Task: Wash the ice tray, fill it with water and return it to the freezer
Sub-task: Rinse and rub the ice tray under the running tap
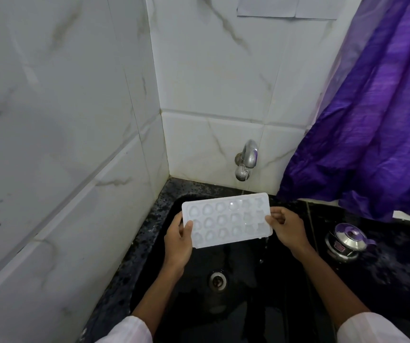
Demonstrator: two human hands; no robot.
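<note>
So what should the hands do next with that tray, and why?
Probably tip the tray toward its right end to drain it. The left hand and right hand hold it by its short ends over the sink, below the tap, and water seems to trickle off its right near corner.

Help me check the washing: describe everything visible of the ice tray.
The ice tray is a white, translucent plastic rectangle with rounded corners and three rows of six rounded cavities. It is held above the black sink, just below the tap. The left hand grips its left short end, and the right hand pinches its right end. Water seems to drip from its right side.
</note>
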